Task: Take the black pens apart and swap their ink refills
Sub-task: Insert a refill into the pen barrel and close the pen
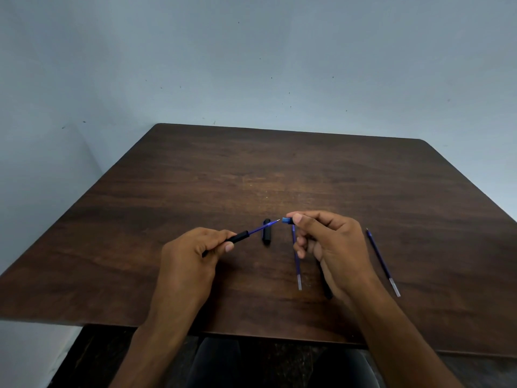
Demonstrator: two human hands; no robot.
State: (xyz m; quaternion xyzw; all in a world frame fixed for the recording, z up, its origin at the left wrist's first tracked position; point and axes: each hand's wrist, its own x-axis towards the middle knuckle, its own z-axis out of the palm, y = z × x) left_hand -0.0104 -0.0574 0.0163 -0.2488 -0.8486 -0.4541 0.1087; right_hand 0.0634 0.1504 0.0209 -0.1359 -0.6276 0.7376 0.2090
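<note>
**Refill tip meets the blue piece**

The left hand [193, 256] grips a black barrel [236, 238], its refill [261, 228] jutting up-right. The right hand [327, 247] pinches a small blue piece [286, 220] just beside that tip. Below, on the table [195, 177], lie a cap [266, 231] and two loose refills [297, 261] [383, 261].

The far half of the surface [279, 169] lies bare up to the wall [251, 65], giving a hand wide passage there. Obstacles cluster near the front edge: a black cap [267, 231] lies between the two hands, a blue refill [296, 261] lies just beside the right hand [330, 247], and another refill [382, 261] lies well apart to the right. A dark piece, possibly a barrel [326, 287], is partly hidden under the right hand. The left side beyond the left hand [193, 253] is open.
</note>
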